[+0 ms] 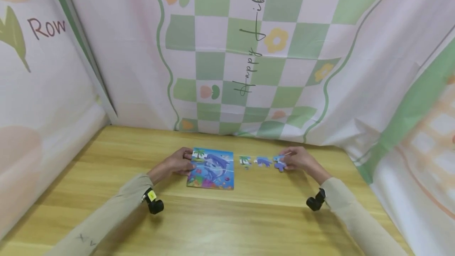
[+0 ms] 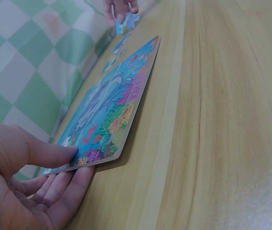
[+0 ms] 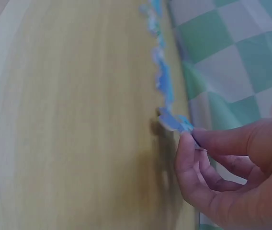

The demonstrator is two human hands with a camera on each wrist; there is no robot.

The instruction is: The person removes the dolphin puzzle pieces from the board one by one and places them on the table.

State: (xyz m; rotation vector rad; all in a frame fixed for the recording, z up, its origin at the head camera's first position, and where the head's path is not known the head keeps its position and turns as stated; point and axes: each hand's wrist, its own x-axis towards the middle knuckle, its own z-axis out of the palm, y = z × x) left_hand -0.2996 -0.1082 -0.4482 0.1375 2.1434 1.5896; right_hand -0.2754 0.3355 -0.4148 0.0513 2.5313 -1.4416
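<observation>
My left hand (image 1: 179,161) grips the left edge of a dolphin puzzle board (image 1: 213,169), thumb on the printed face and fingers under the rim. In the left wrist view the board (image 2: 112,110) is tilted, its near edge raised off the wood. To the right of it, my right hand (image 1: 298,158) pinches a blue puzzle piece (image 3: 174,122) between thumb and fingertips, held just over the table. Between the two lie a palm-tree piece (image 1: 245,161) and a dolphin piece (image 1: 263,162), in a row with the held one.
The wooden table (image 1: 227,220) reaches back to a hanging curtain (image 1: 241,50) with green and white checks. More printed cloth (image 1: 35,90) hangs on the left side. A small black camera (image 1: 155,205) is strapped on each wrist over beige sleeves.
</observation>
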